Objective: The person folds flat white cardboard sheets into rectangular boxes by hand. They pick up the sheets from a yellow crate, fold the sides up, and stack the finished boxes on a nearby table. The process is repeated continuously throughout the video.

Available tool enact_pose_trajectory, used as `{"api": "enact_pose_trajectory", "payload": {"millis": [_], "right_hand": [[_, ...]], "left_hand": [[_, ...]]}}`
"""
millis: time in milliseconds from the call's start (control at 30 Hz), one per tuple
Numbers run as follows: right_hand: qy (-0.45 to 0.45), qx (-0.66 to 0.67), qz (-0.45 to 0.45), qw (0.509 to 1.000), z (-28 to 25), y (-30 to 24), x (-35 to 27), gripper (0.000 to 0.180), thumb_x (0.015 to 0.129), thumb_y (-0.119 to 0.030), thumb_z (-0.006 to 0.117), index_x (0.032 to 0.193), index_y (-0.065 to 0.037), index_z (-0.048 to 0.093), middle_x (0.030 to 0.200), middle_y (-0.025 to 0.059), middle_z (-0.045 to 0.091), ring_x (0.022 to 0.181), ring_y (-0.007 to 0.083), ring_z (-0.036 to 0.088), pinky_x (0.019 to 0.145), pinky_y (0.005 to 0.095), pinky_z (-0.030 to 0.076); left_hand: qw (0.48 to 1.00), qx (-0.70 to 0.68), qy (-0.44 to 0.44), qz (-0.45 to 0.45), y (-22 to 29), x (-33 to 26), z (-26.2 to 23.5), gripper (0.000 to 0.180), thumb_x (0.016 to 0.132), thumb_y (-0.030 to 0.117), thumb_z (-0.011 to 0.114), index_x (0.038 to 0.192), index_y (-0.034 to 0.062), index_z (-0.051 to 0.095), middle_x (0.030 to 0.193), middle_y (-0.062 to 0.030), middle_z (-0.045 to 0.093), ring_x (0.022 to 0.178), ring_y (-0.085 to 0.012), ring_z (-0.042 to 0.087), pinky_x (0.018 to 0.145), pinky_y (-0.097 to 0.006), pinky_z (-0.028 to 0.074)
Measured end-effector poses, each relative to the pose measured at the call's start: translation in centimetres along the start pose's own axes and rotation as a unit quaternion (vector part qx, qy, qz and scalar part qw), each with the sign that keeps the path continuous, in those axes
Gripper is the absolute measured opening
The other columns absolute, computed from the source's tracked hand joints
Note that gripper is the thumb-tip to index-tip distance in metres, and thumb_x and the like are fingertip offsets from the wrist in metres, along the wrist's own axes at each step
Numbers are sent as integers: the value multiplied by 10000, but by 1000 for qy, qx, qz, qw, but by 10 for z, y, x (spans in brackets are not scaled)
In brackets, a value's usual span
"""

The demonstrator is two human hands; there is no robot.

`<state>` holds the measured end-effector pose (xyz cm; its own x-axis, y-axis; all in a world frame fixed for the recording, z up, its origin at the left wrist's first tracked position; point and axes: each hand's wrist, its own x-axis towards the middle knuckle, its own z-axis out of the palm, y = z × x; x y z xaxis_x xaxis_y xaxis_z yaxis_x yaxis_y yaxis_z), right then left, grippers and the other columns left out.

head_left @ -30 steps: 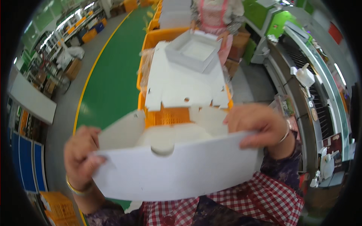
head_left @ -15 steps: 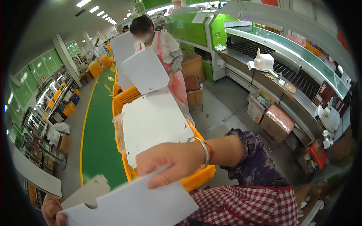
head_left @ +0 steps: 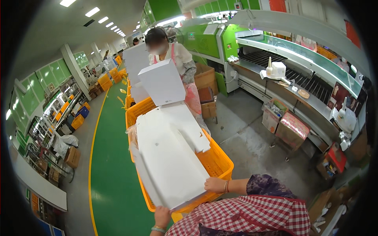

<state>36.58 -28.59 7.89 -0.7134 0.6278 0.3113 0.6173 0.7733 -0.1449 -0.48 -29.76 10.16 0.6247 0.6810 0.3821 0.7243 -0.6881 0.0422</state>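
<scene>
A large white cardboard sheet point(head_left: 173, 169) lies slanted across the yellow plastic crate point(head_left: 222, 159). My left hand point(head_left: 162, 217) is closed on its near left corner. At the near right corner, my right hand point(head_left: 215, 185) pinches the edge. Beyond and partly under this sheet shows another white cardboard piece point(head_left: 173, 116) with a notched end. The fingertips under the sheet are hidden. Clear plastic film point(head_left: 132, 135) sticks out along the crate's left side.
A person point(head_left: 171, 55) stands beyond the crate behind a white box point(head_left: 162, 83). On the right runs a conveyor machine point(head_left: 260, 74) with a white bottle point(head_left: 270, 65) on its ledge. Cartons and a foil-covered box point(head_left: 293, 129) stand below. A green walkway point(head_left: 112, 157) borders the crates' left.
My hands have moved right and down, from a white cardboard piece at the lower left to the near edge of the sheet over the crate. The view has shifted slightly.
</scene>
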Motion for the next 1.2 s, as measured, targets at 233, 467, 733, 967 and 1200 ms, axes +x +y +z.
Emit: {"api": "enact_pose_trajectory", "payload": {"millis": [233, 467, 733, 967, 1200], "right_hand": [[-120, -23, 14, 992, 6, -27, 13, 69, 753, -177, 580, 763, -108, 578, 755, 56, 577, 748, 243, 576, 678, 371, 463], [-179, 14, 112, 977, 27, -51, 20, 149, 773, -236, 609, 798, -95, 570, 787, 91, 580, 811, 273, 585, 687, 400, 470], [-286, 59, 167, 942, 10, -63, 52, 342, 820, -406, 592, 911, -77, 584, 908, 145, 605, 898, 329, 588, 751, 438, 479], [-287, 46, 152, 945, 20, -48, 45, 362, 801, -443, 597, 886, -91, 590, 820, 133, 626, 798, 324, 610, 688, 443, 478], [-198, 154, 176, 952, 8, -43, 38, 322, 785, -411, 612, 858, -97, 601, 802, 160, 630, 774, 340, 610, 673, 420, 480]], "left_hand": [[986, -52, -159, -14, -1, -16, 7, 293, 810, 326, 617, 716, 59, 540, 726, -108, 550, 734, -310, 557, 636, -423, 446], [971, -144, -189, -14, 8, -5, 24, 297, 860, 329, 566, 846, 34, 533, 819, -154, 559, 795, -345, 573, 682, -442, 477], [969, -133, -202, -50, 11, -13, 15, 308, 862, 337, 560, 880, 30, 553, 892, -147, 595, 873, -322, 591, 722, -414, 503], [959, -178, -206, -73, 14, -9, 15, 341, 879, 365, 526, 888, 25, 552, 907, -160, 586, 905, -337, 573, 769, -436, 484], [946, -207, -237, -76, 7, -17, 24, 267, 865, 287, 522, 909, 25, 552, 944, -160, 580, 946, -329, 556, 798, -419, 477]]}}
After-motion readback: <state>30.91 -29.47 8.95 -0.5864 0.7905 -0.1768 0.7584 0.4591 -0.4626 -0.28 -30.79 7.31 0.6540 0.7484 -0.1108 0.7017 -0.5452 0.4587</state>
